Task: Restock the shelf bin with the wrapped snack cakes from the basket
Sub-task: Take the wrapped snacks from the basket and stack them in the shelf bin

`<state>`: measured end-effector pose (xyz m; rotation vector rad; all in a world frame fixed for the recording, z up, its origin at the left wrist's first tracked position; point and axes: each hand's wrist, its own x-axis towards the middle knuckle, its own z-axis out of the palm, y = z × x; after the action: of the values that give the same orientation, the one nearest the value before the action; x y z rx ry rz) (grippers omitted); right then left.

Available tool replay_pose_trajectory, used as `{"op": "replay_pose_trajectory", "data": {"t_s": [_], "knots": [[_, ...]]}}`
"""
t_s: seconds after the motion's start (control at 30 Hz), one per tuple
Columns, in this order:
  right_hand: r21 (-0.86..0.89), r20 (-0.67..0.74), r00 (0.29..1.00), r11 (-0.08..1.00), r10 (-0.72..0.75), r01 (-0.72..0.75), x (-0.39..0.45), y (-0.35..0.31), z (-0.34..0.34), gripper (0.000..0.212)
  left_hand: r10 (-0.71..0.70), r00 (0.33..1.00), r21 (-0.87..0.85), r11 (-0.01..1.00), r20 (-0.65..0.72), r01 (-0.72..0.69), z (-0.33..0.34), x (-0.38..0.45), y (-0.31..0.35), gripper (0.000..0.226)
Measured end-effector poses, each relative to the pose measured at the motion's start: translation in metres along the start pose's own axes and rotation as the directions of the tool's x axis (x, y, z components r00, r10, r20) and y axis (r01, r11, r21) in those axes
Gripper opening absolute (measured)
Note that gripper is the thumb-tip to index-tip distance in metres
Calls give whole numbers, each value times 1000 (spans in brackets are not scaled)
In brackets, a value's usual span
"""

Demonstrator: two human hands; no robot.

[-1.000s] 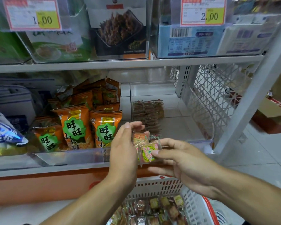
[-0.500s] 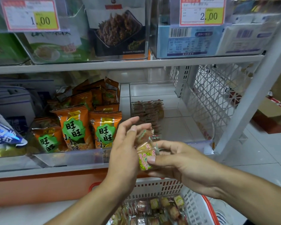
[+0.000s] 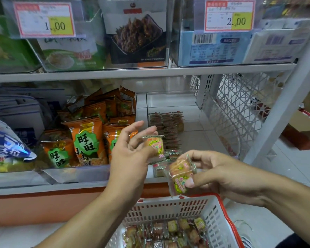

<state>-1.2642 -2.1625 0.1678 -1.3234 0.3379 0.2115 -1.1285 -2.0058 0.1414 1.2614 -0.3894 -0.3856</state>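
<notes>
The left hand (image 3: pixel 131 156) is raised in front of the lower shelf with its fingers spread and half open, and one wrapped snack cake (image 3: pixel 155 145) rests against the fingertips, held loosely between thumb and first fingers, its printed yellow-green face turned toward the camera. Just right of and below that grip, the right hand (image 3: pixel 215 173) pinches a small stack of wrapped snack cakes (image 3: pixel 181 174) between thumb and fingers, the clear wrappers tilted, thumb pressed on the lowest printed label. The two hands are near each other but apart, with a gap between the single cake and the stack. Directly behind both grips stands the clear shelf bin (image 3: pixel 170 102), where a row of dark wrapped pieces (image 3: pixel 166 122) lies flat toward the back and a few more wrapped cakes (image 3: pixel 161 167) sit at its front edge, just behind the stack. Left of the left-hand grip, orange snack bags (image 3: pixel 86 140) stand upright in the neighbouring bin, touching one another. Below the right-hand grip sits the white basket (image 3: pixel 168 206) with a red rim, and many more wrapped cakes (image 3: pixel 168 233) are heaped loosely in its bottom. Above both hands, on the upper shelf's clear bins, hang two price tags, one (image 3: pixel 44 19) reading 1.00 and the other (image 3: pixel 229 15) reading 2.00.
</notes>
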Motion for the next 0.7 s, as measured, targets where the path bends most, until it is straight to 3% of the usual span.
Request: {"op": "replay_pose_trajectory", "data": {"t_s": [0.1, 0.17, 0.3, 0.4, 0.5, 0.7], "knots": [[-16, -35, 997, 998, -69, 68, -1, -3, 0, 41, -50, 997, -41, 998, 64, 53, 1, 1, 0, 62], [77, -58, 995, 993, -86, 91, 2, -4, 1, 41, -71, 994, -76, 994, 85, 78, 3, 0, -1, 58], [366, -130, 991, 927, -37, 83, 13, 10, 15, 46, -42, 999, -126, 991, 9, 42, 9, -4, -4, 46], [455, -160, 987, 889, 29, 48, 20, 22, 32, 47, -39, 998, -150, 988, -49, 31, 12, -8, -3, 43], [561, -131, 988, 828, 79, 8, 24, 27, 39, 35, -55, 994, -196, 980, -90, 36, 15, -9, -2, 40], [624, -6, 1000, 781, 6, -1, 27, 23, 43, 40, -87, 995, -332, 941, -55, 64, 17, -9, 1, 31]]}}
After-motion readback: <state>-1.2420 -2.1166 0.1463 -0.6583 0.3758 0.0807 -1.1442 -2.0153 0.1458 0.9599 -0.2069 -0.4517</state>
